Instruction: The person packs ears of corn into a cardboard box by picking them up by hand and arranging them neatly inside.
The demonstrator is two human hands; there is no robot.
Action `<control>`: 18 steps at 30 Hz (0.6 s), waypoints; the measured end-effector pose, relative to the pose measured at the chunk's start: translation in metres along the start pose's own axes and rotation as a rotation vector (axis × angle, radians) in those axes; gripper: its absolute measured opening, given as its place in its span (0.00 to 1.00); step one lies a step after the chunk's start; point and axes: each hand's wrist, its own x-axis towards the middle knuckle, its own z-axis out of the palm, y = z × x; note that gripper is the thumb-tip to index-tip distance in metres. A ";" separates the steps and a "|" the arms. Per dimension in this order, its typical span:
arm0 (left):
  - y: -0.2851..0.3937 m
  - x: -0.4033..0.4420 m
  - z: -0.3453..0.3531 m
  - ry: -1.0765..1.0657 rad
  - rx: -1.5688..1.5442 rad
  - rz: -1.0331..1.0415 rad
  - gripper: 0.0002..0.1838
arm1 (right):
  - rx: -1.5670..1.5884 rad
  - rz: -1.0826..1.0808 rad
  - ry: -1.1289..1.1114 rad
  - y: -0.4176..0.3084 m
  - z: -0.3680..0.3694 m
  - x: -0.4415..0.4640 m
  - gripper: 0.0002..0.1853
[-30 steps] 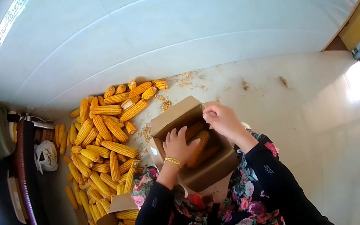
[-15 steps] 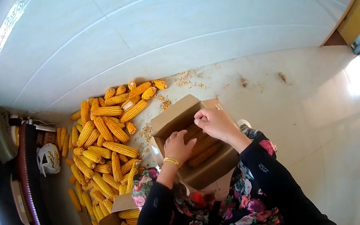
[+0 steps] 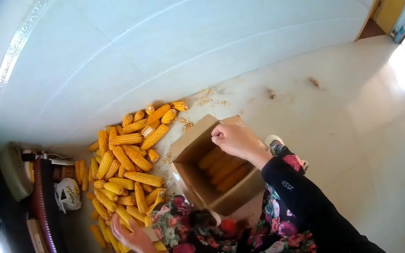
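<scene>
Remotely, I saw the left hand [image 3: 134, 238], fingers apart, at the edge of the corn pile [image 3: 144, 178]; the right hand [image 3: 237, 141], fingers curled together, was above a cardboard box [image 3: 234, 199] holding cobs [image 3: 226, 169].

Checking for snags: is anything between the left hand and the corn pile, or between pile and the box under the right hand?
Nothing visible separates the left hand from the corn pile. The left knee stands between the pile's near side and the box.
</scene>
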 end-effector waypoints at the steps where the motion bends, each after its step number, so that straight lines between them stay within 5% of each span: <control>1: -0.043 -0.021 -0.012 -0.010 0.007 -0.150 0.23 | 0.009 -0.009 0.000 -0.002 0.000 0.000 0.13; 4: -0.184 -0.111 -0.044 -0.129 0.374 -0.546 0.30 | -0.011 -0.014 0.024 -0.001 0.002 0.000 0.13; 6: -0.215 -0.173 -0.064 -0.212 0.679 -0.837 0.30 | 0.043 -0.012 0.015 0.010 0.014 0.009 0.12; 10: -0.231 -0.280 -0.057 -0.443 1.057 -0.943 0.29 | 0.003 -0.043 0.003 0.017 0.025 0.009 0.12; 18: -0.232 -0.283 -0.043 -0.742 0.873 -1.033 0.29 | -0.029 -0.064 -0.003 0.029 0.029 0.006 0.11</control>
